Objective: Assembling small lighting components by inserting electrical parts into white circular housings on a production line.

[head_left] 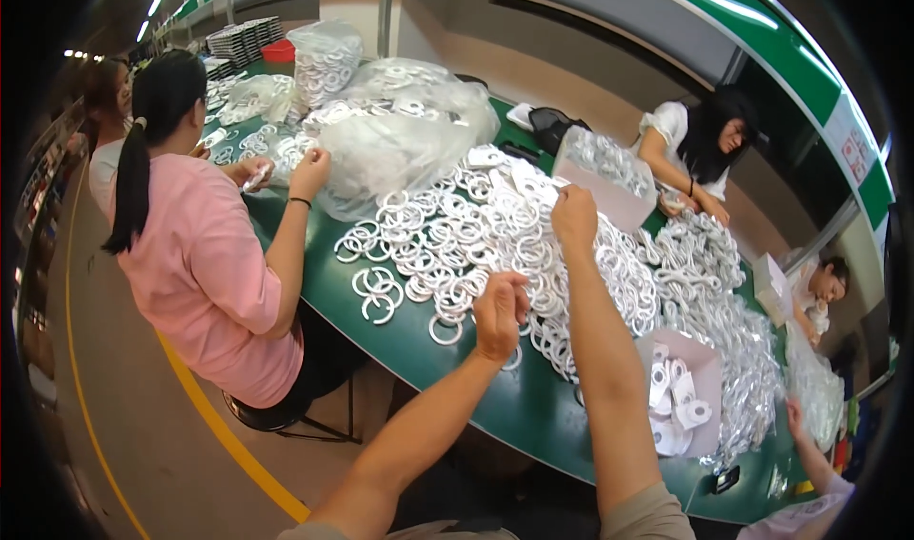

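A large heap of white rings (409,245) covers the middle of the green table, with flat white pieces (514,183) mixed in toward its top. My left hand (500,316) hovers at the near edge of the heap, its fingers curled in; whatever they hold, if anything, is hidden. Farther out and to the right, my right hand (574,218) reaches over the heap with closed fingers, beside the flat white pieces. I cannot make out what is in it. Single rings (446,329) lie loose on the table just left of my left hand.
An open box (706,421) of white tags stands right of my right forearm, beside bundled white cables (733,350). Another box (609,192) holds clear-wrapped pieces. Big plastic bags (390,154) lie far left. A co-worker in pink (214,264) sits left; others work across and at right.
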`<state>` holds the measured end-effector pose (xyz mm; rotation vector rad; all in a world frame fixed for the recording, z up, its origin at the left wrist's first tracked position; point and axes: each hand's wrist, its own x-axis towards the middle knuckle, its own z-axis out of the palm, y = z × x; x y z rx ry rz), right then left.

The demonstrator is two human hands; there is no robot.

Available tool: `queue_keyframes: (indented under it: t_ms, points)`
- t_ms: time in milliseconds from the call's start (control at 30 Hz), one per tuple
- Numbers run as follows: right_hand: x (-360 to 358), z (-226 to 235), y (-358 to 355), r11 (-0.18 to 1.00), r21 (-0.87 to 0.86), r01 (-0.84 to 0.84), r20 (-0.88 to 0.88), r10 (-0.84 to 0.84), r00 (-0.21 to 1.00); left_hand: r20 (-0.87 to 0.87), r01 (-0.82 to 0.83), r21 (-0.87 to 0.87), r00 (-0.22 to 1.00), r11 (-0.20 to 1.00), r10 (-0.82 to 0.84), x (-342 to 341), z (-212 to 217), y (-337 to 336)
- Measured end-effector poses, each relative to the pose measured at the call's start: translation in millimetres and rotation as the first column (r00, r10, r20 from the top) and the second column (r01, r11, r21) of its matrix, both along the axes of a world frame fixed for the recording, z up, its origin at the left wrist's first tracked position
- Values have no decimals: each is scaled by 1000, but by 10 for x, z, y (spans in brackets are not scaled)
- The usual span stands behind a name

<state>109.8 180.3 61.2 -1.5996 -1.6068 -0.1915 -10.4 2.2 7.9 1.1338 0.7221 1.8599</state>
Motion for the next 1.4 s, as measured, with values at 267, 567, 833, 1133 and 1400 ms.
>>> queue_keyframes:
  t_ms: [267,567,833,1133,1400]
  points:
    - [-341,-20,605,985,-173,18,371,48,927,-223,24,182,975,983,18,57,-57,-74]
    - [-354,28,643,955,-290,-66,237,138,962,-297,-27,212,950,977,91,23,-47,5]
    - [-263,-147,676,936,-352,12,331,112,937,-306,-14,166,950,986,65,27,-58,6]
    - [-361,-46,491,915,-404,-2,291,130,948,-326,-47,193,939,980,109,47,4,-48]
    - [-291,264,-302,900,101,-423,-22,427,904,-142,-408,122,895,905,423,-21,-80,173]
